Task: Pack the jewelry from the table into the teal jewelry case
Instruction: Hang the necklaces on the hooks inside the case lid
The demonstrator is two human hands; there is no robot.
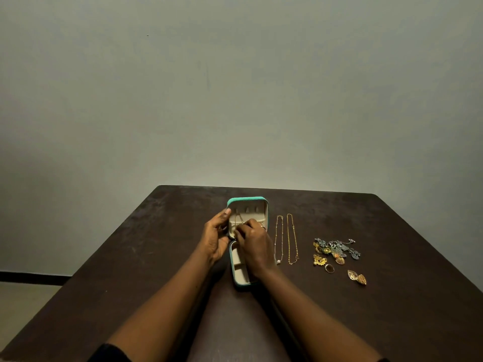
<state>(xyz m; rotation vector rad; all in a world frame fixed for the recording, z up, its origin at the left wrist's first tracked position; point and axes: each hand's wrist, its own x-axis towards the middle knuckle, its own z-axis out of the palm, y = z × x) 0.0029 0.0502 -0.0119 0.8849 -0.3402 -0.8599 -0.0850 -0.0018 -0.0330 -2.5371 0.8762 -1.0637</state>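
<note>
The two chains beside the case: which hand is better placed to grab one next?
Right, likely. The chains lie right of the teal case, next to the right hand; the left hand holds the lid's left edge.

A dark brown bench (130, 257) is seen across the lower frame, backed by a plain grey-green wall (235, 87); a dark skirting strip (31, 276) is shown lower left.

The open case (248, 210) sits mid-table (130, 257); two chains (286, 239) lie right of it, earrings (335, 250) farther right.
</note>
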